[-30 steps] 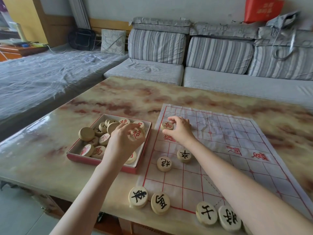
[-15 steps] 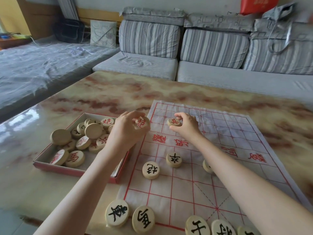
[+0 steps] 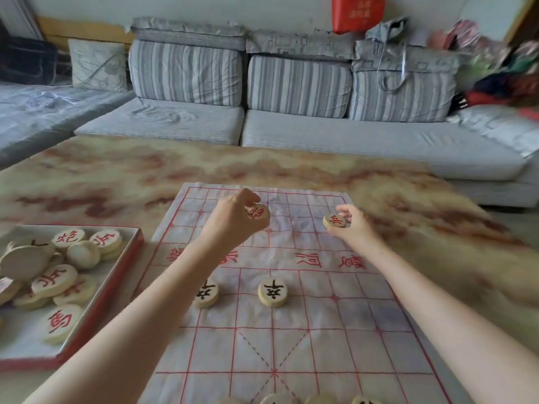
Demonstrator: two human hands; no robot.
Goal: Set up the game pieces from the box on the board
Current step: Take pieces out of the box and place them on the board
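Note:
A white cloth board [image 3: 291, 339] with red grid lines lies on the marble table. My left hand [image 3: 233, 220] pinches a round wooden piece with a red character [image 3: 257, 212] over the board's far half. My right hand [image 3: 354, 225] pinches another red-character piece [image 3: 334, 220] over the far right of the board. Two black-character pieces [image 3: 206, 293] [image 3: 272, 291] stand on the near half. More pieces peek in at the bottom edge [image 3: 318, 400]. The red-edged box [image 3: 110, 290] at the left holds several pieces.
The marble table [image 3: 116, 176] runs out past the board on all sides. A grey striped sofa [image 3: 291, 126] stands behind the table, with bags and clothes at its right end.
Both hands moved right and farther over the board, each still carrying its red piece. My left hand left the box area. The view swung right, so the box now sits at the left edge.

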